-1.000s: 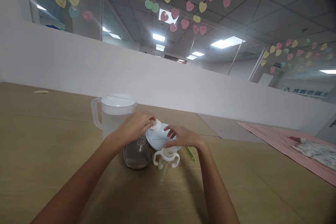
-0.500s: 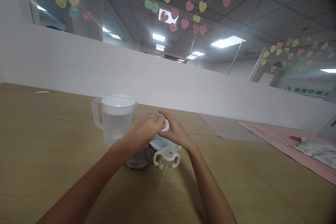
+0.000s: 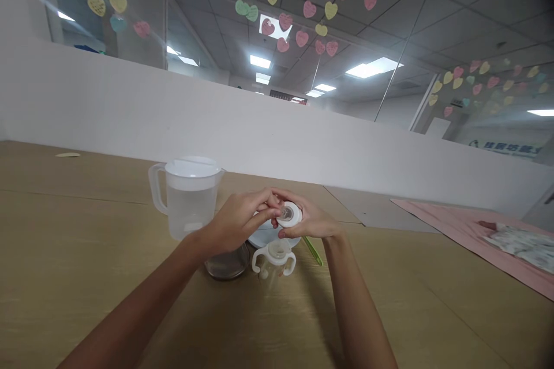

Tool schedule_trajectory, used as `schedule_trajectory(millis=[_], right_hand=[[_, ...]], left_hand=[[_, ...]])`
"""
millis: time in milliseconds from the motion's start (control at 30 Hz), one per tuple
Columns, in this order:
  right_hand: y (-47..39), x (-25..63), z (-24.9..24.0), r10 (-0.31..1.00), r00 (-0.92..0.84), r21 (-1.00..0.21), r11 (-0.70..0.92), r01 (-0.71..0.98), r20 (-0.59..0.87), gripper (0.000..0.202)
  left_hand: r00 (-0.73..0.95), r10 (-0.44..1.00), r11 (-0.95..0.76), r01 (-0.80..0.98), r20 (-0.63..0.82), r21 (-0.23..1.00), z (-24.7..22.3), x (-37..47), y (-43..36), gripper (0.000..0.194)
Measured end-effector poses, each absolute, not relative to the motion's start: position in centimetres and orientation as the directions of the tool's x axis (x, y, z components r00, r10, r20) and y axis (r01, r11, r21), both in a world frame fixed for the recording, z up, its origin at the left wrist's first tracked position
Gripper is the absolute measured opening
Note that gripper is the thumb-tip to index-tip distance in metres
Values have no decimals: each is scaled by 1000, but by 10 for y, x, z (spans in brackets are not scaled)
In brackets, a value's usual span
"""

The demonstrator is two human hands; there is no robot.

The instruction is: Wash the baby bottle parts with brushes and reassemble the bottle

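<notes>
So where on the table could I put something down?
Bare tabletop shows left of the lidded pitcher and between the right forearm and pink cloth. It's crowded around the handled baby bottle: glass vessel, plate, green utensil, with left hand and right hand nearby.

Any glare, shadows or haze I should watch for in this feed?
Head view: ceiling light blown out, pale streak at upper left; head view: soft shadows on the table near the handled bottle, whose clear body blends in.

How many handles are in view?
3: one handle on the pitcher, plus a left handle and a right handle on the bottle. The left hand partly hides the glass jug; another could be hidden there.
</notes>
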State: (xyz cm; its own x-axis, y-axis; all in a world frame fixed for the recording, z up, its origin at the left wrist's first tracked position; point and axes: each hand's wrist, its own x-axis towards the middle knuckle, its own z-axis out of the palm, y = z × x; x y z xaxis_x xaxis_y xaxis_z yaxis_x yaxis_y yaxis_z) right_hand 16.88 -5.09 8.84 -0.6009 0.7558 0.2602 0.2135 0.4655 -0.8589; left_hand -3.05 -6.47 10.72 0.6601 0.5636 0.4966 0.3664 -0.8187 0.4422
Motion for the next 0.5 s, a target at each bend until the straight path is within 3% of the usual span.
schedule_trajectory(millis=[100, 333, 500], right_hand=[[-53, 172, 92, 767, -600, -819, 484, 306, 229, 79], [-56, 160, 97, 785, -556, -623, 584, 520, 273, 46], [-50, 155, 90, 787, -522, -521, 612, 595, 329, 27]], left_hand=[[671, 564, -823, 409, 481, 395, 106, -28, -64, 26], [662, 561, -775, 631, 497, 33, 96, -21, -56, 28], [684, 577, -736, 672, 446, -80, 96, -20, -58, 29]])
